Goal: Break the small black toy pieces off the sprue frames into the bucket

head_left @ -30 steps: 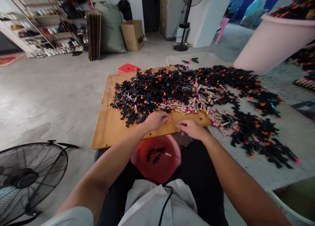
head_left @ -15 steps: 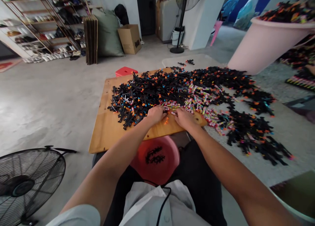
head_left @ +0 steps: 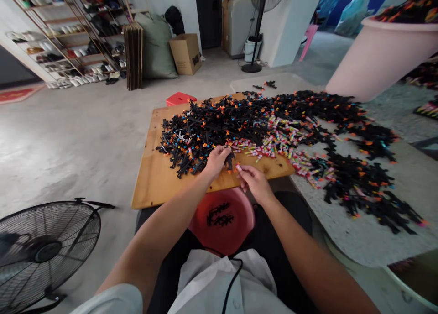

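Note:
My left hand is closed on a small black toy gun, held over the near edge of the wooden board. My right hand pinches a small pink-and-white printed tube close to the gun's lower end. Orange shows between the two, too small to make out. Beyond my hands lies a heap of black toy guns with orange and blue tips. Loose printed tubes are scattered at its right side. Under the board's edge, a red basin between my legs holds several black pieces.
A grey stone table adjoins on the right, bearing more toy guns. Behind it stands a large pink bucket filled with pieces. A black floor fan is at the left. A red stool sits behind the board.
Both hands have come up off the board toward me. The toy gun now shows in my left hand and the printed tube in my right. The view has shifted slightly left.

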The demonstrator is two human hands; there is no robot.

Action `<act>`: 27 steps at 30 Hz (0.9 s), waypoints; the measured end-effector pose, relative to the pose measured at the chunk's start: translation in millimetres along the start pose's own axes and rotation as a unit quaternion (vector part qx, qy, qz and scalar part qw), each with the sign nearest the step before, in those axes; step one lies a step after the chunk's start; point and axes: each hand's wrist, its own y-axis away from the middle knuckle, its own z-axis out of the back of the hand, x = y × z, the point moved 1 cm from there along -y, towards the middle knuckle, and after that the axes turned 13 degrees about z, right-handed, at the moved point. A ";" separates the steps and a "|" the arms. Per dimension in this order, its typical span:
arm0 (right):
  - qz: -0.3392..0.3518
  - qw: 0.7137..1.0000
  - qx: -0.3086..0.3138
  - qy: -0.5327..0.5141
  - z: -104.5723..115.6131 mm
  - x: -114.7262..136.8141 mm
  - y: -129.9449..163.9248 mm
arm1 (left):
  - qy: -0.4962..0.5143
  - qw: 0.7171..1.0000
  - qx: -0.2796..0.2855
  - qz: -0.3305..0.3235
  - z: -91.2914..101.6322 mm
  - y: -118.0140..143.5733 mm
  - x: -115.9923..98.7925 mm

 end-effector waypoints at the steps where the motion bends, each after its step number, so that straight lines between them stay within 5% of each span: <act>1: -0.007 1.000 -0.002 -0.019 -5.3 3.3 4.2 | 0.043 0.999 -0.016 0.006 -2.4 4.2 0.2; 8: -0.022 0.996 -0.018 -0.087 -27.8 17.3 18.5 | 0.190 0.977 -0.096 0.003 -19.0 17.8 -1.0; 15: -0.007 0.991 -0.085 -0.106 -28.6 22.2 19.9 | 0.220 0.972 -0.088 0.003 -23.8 24.7 1.7; 21: -0.006 0.993 -0.077 -0.092 -30.6 20.2 24.2 | 0.239 0.965 -0.105 -0.012 -24.1 28.8 1.0; 27: 0.021 0.993 -0.092 -0.072 -29.8 19.9 24.5 | 0.266 0.961 -0.057 -0.040 -27.9 29.3 2.9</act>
